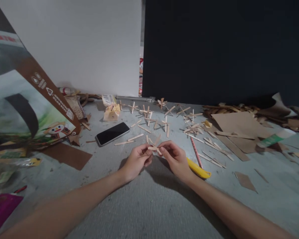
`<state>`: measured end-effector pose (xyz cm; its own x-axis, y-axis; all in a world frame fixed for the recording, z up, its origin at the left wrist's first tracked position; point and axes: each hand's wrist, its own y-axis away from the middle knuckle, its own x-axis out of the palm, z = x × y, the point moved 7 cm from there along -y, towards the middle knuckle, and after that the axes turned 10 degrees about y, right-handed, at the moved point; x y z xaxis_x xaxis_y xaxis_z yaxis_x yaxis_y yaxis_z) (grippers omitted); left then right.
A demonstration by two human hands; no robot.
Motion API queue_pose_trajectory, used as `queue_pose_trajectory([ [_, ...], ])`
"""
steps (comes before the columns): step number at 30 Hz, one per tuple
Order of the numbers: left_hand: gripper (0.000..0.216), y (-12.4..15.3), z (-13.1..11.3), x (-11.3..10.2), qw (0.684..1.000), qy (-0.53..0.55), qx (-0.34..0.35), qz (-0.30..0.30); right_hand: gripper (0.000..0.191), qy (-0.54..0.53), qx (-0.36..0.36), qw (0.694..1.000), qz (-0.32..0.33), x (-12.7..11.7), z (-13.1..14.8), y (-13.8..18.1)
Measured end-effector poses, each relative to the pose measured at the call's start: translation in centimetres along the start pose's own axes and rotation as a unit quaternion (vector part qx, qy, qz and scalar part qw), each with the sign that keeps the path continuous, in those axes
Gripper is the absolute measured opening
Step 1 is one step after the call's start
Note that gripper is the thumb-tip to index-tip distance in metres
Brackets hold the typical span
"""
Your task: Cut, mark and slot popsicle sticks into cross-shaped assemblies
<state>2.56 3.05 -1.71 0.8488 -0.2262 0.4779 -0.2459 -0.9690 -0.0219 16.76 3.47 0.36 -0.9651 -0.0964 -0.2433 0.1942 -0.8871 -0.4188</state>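
Observation:
My left hand (137, 160) and my right hand (174, 157) meet above the grey floor, fingers pinched together. Between them they hold a small cluster of crossed wooden sticks (154, 146). Several more stick crosses (149, 114) and loose wooden sticks (129, 140) lie scattered on the floor just beyond my hands. A yellow utility knife (198, 168) lies beside my right wrist, partly hidden by it. A red pencil (195, 152) lies to the right of that hand.
A black phone (112, 133) lies face up left of the sticks. A printed cardboard box (27, 109) leans at left, with brown cardboard pieces (67, 155) near it. More cardboard sheets (239, 127) and scraps lie at right. A white board and a dark wall stand behind.

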Motion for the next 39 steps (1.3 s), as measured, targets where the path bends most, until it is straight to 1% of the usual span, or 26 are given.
queue_pose_trajectory([
  [3, 0.040, 0.2, -0.3, -0.1, 1.000, -0.020, 0.015, -0.014, 0.027, -0.013, 0.017, 1.000, -0.008, 0.0, -0.3, -0.1],
  [5, 0.042, 0.5, -0.5, 0.0, 0.999, -0.022, 0.018, -0.015, 0.028, -0.017, 0.027, 0.999, -0.013, 0.1, -0.4, -0.1],
  [8, 0.052, 0.9, -0.8, 0.5, 1.000, -0.022, 0.016, 0.009, 0.030, -0.013, 0.038, 0.999, -0.004, 0.3, -0.6, -0.1],
  [10, 0.055, 1.0, -0.9, 0.7, 0.999, -0.036, 0.017, 0.019, 0.030, -0.007, 0.039, 0.999, 0.004, 0.4, -0.5, 0.0],
  [15, 0.065, 1.0, -0.8, 1.0, 0.997, -0.065, 0.022, 0.034, 0.028, -0.010, 0.021, 1.000, 0.013, 0.6, 0.0, 0.1],
  [21, 0.059, 0.7, -0.6, 0.8, 0.994, -0.099, 0.042, 0.008, 0.019, -0.028, 0.001, 0.999, 0.029, 0.9, 0.2, 0.2],
  [27, 0.055, 0.7, -0.2, 0.3, 0.990, -0.124, 0.060, -0.001, 0.026, -0.044, -0.005, 0.998, 0.040, 1.1, 0.1, 0.4],
  [31, 0.058, 0.9, -0.3, 0.3, 0.987, -0.144, 0.068, -0.002, 0.036, -0.075, 0.002, 0.996, 0.041, 1.3, -0.1, 0.4],
  [36, 0.058, 1.0, -0.4, 0.2, 0.985, -0.157, 0.071, -0.010, 0.031, -0.056, -0.005, 0.997, 0.045, 1.2, 0.1, 0.3],
  [39, 0.057, 1.0, -0.4, 0.2, 0.983, -0.168, 0.072, -0.010, 0.033, -0.057, -0.004, 0.997, 0.052, 1.2, 0.1, 0.4],
])
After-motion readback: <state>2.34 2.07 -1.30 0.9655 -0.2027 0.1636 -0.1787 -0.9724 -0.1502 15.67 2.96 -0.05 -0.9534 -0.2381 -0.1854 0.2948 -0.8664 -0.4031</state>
